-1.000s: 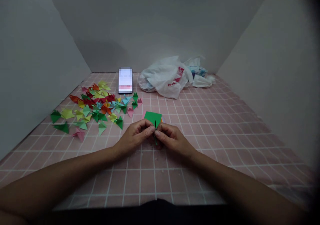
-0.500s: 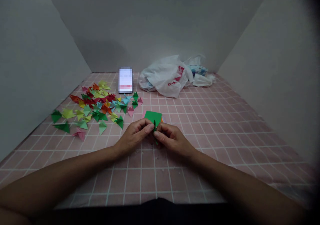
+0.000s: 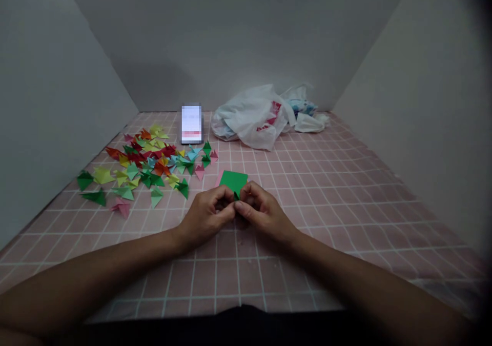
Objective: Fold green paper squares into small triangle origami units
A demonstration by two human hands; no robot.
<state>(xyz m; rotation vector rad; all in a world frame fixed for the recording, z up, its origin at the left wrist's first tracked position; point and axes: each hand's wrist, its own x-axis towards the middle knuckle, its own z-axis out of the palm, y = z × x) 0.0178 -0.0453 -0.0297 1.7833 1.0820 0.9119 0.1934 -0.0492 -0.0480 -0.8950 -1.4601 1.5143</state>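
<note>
My left hand [image 3: 207, 210] and my right hand [image 3: 265, 210] meet at the middle of the table, thumbs and fingertips pinched together. Between them is a small folded piece of green paper [image 3: 237, 196], mostly hidden by the fingers. Just beyond the fingertips lies a stack of square paper sheets [image 3: 234, 179], green on top with a pink edge showing at the left. To the left spreads a loose group of small folded paper cranes [image 3: 156, 196] in green, yellow, red, orange, blue and pink.
A phone or small tablet [image 3: 191, 124] with a lit, blurred screen stands upright behind the cranes. Crumpled white plastic bags [image 3: 253, 118] lie at the back. A pink checked cloth [image 3: 326, 207] covers the table, with pale walls on three sides.
The green paper between my fingers shows less now; its dark folded edge no longer sticks out upward or below. My hands have shifted only slightly.
</note>
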